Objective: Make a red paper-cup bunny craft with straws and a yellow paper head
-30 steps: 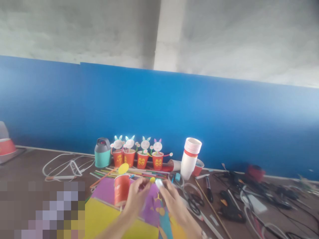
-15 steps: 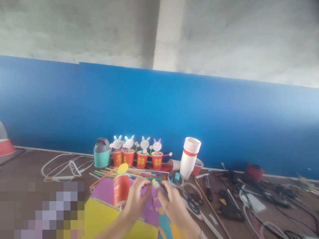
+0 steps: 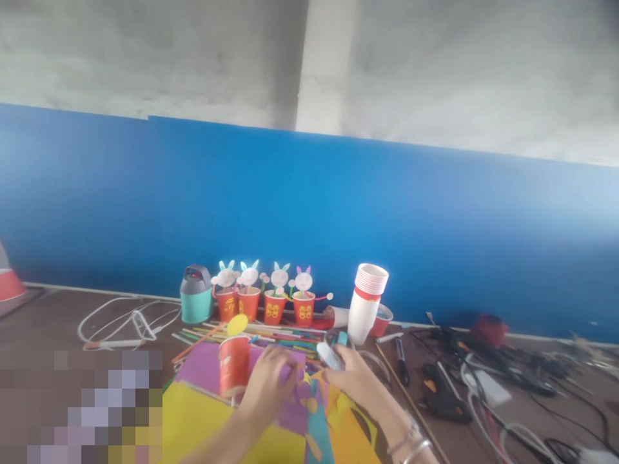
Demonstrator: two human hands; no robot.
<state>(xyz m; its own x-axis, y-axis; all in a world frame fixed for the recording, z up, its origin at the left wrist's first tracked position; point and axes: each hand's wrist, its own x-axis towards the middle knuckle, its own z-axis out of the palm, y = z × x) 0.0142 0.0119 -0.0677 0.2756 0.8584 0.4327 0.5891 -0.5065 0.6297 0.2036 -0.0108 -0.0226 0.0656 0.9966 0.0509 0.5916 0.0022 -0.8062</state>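
Note:
My left hand is closed above a purple paper sheet, its fingers pinched together. Purple shows between thumb and fingers, but I cannot make out what they hold. My right hand, apart from the left, grips a white glue stick that points to the upper left. A red paper cup stands upside down beside my left hand, with a yellow disc above it and a blue bit at its side. Below and between the hands lie small yellow cut pieces and a teal strip.
Several red cups with rabbit-faced figures line the back by a teal jar. Coloured sticks lie before them. A white cup stack stands right of these. Cables and a glue gun cover the right side.
My right hand has moved right and up with the glue stick, away from my left hand. The orange and yellow paper under it now shows. My left hand stays nearly in place.

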